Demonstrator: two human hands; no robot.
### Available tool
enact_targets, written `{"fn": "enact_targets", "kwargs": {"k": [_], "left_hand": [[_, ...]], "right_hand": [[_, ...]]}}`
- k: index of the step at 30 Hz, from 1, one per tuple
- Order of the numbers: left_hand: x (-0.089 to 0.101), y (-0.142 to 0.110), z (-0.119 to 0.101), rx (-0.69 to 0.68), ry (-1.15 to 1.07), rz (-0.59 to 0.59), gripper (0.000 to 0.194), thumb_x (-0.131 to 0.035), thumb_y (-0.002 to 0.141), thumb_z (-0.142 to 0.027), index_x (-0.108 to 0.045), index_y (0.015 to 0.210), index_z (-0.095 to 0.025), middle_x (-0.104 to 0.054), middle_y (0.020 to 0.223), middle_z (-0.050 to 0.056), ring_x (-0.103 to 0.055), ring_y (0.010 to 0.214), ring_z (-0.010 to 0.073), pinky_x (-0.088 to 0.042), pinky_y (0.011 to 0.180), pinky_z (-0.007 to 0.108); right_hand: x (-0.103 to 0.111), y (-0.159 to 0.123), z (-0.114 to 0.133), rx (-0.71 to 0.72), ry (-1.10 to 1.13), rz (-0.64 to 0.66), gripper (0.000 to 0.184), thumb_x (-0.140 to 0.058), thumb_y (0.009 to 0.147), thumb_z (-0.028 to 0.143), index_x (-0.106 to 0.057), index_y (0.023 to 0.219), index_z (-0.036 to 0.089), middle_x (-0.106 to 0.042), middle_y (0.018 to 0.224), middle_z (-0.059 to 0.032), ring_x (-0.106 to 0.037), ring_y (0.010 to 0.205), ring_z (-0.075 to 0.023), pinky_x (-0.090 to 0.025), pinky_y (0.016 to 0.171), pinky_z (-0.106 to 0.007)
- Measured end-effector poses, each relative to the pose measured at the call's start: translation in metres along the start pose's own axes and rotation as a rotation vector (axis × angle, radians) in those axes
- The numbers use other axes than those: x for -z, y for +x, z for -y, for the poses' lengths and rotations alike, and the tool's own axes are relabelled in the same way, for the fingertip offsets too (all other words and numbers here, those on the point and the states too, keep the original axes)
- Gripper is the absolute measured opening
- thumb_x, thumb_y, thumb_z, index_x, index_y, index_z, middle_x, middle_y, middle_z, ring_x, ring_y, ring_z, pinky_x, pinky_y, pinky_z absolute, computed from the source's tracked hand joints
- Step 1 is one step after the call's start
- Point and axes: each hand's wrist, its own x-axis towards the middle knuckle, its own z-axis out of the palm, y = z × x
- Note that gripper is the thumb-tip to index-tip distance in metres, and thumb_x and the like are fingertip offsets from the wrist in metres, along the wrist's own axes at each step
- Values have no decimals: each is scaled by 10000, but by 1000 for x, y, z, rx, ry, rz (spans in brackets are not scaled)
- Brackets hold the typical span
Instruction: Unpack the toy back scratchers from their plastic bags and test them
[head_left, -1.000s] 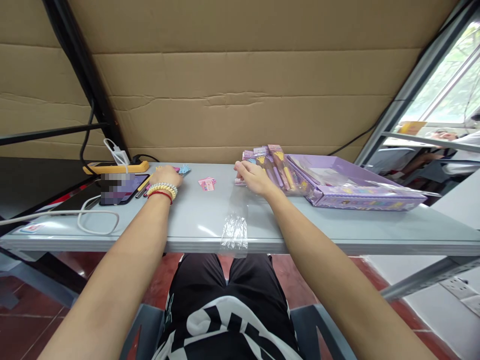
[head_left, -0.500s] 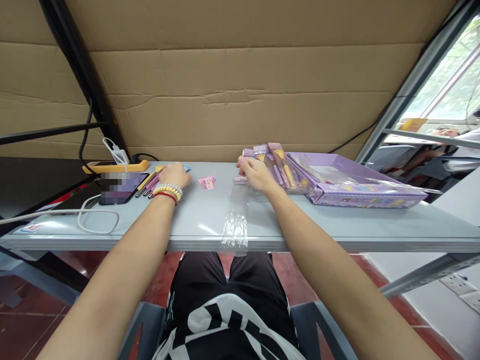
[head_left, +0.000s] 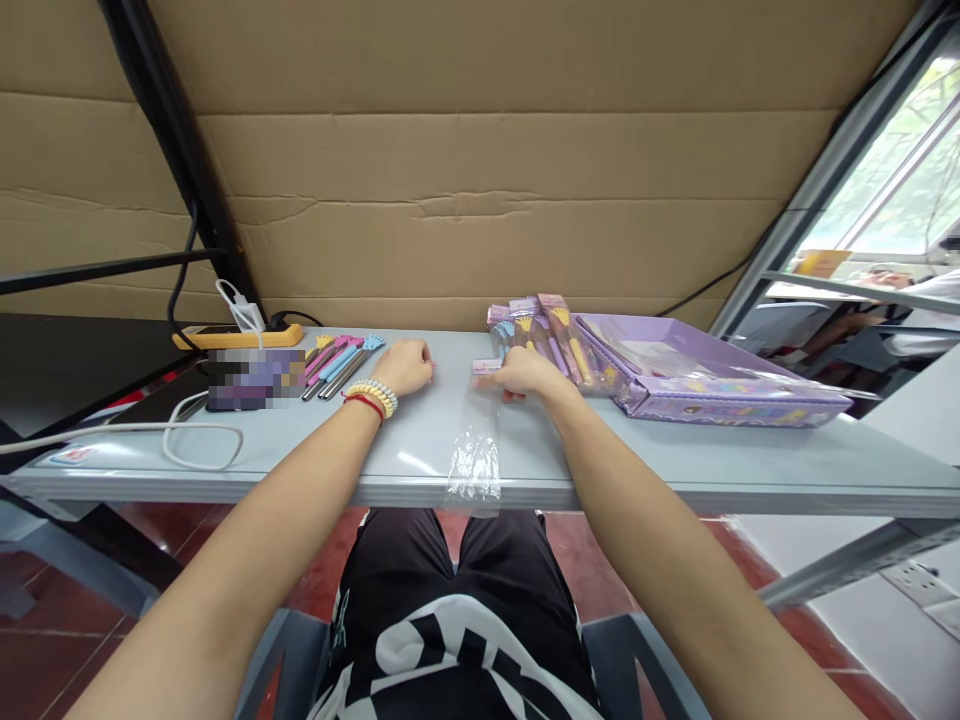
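My left hand (head_left: 405, 366) rests curled on the grey table (head_left: 675, 460), covering the spot where a small pink card lay; what its fingers hold is hidden. Beaded bracelets circle that wrist. My right hand (head_left: 525, 374) pinches the top end of a long clear plastic sleeve (head_left: 474, 450) with a pink label, which runs toward me and hangs over the table's front edge. Several coloured pens (head_left: 339, 357) lie just left of my left hand. A pile of packed pens (head_left: 540, 335) sits right behind my right hand.
A purple box (head_left: 705, 385) lies open at the right. A phone (head_left: 251, 375), an orange power strip (head_left: 236, 337) and a white cable (head_left: 187, 440) occupy the left side. Cardboard lines the wall behind. Another person's arm shows at far right by the window.
My left hand has left the coloured pens and slid right onto the pink card. My right hand has drawn back from the packed pens to the sleeve's top end.
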Motion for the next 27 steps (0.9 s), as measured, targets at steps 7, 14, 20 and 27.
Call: {"fn": "enact_targets", "kwargs": {"k": [7,14,20,27], "left_hand": [[-4,1,-6,-24,-192,19,314,-563,794,-346,-594,1036,-148,-674,956,102,-628,846,220,-469,763,314],[7,-6,-16,130,-861,115,645,-671,759,-200,-374,1332,-176,-561,735,-20,-532,527,91,-432,514,228],[10,-10,-16,-29,-917,237,591,-689,710,-105,-441,1245,-149,-545,597,-65,-538,531,92,-440,539,223],[7,-11,-17,-141,-957,401,614,-731,655,-140,-443,1197,-161,-580,625,-72,-556,557,92,-462,591,247]], "right_hand": [[-10,8,-2,146,383,-36,388,-756,510,135,-420,685,219,-451,419,98,-404,395,-84,-282,426,-223],[-13,4,0,401,632,160,446,-749,554,160,-363,769,218,-577,537,60,-451,415,-75,-317,433,-204],[-17,7,-3,474,698,-90,545,-759,572,248,-430,1006,216,-614,875,13,-560,563,-89,-446,535,-237],[-14,8,1,524,520,-250,84,-613,699,211,-616,758,151,-600,621,11,-517,541,-97,-397,557,-246]]}}
